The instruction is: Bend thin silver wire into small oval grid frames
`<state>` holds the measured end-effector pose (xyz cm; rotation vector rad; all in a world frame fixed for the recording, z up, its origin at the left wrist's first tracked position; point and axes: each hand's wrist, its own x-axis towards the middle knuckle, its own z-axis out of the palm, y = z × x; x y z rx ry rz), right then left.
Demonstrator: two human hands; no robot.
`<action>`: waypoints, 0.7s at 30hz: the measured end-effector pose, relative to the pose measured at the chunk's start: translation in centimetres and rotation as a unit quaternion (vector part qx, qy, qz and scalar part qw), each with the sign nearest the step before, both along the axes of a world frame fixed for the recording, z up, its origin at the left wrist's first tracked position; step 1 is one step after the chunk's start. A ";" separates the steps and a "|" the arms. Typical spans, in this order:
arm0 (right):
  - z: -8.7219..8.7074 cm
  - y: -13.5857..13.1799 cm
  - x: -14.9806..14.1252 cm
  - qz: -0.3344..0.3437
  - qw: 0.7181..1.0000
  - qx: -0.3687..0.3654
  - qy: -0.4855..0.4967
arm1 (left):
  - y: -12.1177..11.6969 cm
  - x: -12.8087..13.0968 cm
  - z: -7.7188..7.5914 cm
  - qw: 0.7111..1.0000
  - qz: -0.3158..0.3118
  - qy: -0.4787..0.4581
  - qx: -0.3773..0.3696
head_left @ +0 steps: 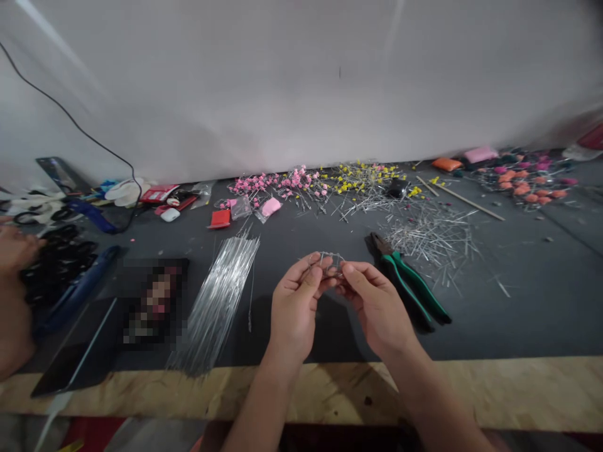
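Note:
Between my two hands, above the dark tabletop, is a small piece of twisted wire (335,255) bent into a rough ring. My left hand (296,298) pinches its left side between thumb and fingers. On the right side, my right hand (377,304) grips the same wire, fingers curled underneath. Parts of the ring are hidden by the fingertips. Just right of my right hand lie pliers (412,279) with green and black handles. Left of my left hand is a bundle of straight silver wires (217,295), with a single twisted wire (251,298) beside it.
Cut wire pieces (433,235) are scattered behind the pliers. Pink-tipped wires (277,183) and yellow-tipped wires (362,179) lie along the wall. Orange flower-like pieces (522,182) sit far right. At left are a phone (78,345), a blue tool (78,289) and another person's hand (16,248).

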<state>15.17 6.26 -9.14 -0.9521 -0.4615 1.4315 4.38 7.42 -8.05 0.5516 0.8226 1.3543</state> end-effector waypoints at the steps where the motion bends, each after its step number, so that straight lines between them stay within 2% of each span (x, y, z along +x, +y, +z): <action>1: -0.1 0.0 -0.1 0.003 1.000 -0.001 0.001 | -0.1 -0.1 0.0 1.000 0.000 0.001 -0.001; 13: 0.1 -1.1 -0.3 0.018 0.999 0.010 -0.040 | -0.9 -0.6 0.1 0.999 0.027 -0.011 -0.013; 21: -0.8 -1.3 -0.4 -0.028 0.997 0.017 -0.073 | -1.2 -0.4 0.0 1.000 0.004 -0.013 -0.027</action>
